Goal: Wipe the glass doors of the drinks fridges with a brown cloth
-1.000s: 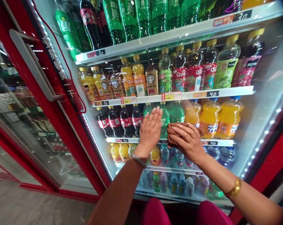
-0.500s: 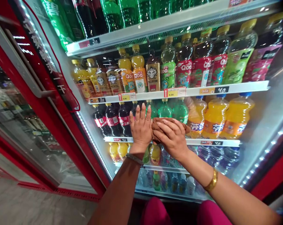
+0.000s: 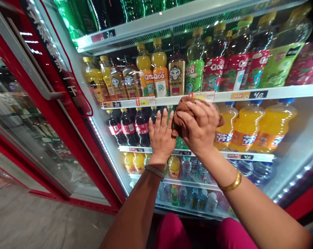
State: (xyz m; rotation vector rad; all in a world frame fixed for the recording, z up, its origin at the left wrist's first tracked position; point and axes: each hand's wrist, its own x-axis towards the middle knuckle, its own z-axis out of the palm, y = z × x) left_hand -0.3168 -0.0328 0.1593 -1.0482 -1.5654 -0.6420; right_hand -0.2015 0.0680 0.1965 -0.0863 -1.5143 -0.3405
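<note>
A bunched brown cloth (image 3: pixel 181 117) is under my right hand (image 3: pixel 199 126), whose bent fingers press it against the glass door of a lit drinks cooler. A gold bracelet circles the right wrist. Just left of the cloth, my left hand (image 3: pixel 162 135) lies flat on the glass with its fingers spread and nothing in it. Behind the glass, dark cola bottles (image 3: pixel 142 128) stand left of my left hand, and orange soda bottles (image 3: pixel 247 128) stand right of my right hand.
Juice bottles (image 3: pixel 160 69) line the shelf above, behind the glass. A red door frame with a long metal handle (image 3: pixel 29 58) stands at the left, beside another glass door (image 3: pixel 29 121). Grey floor (image 3: pixel 55 221) shows at the lower left.
My right hand has moved up the glass with the cloth and now overlaps the price strip of the shelf. My left hand remains flat; the view has shifted slightly.
</note>
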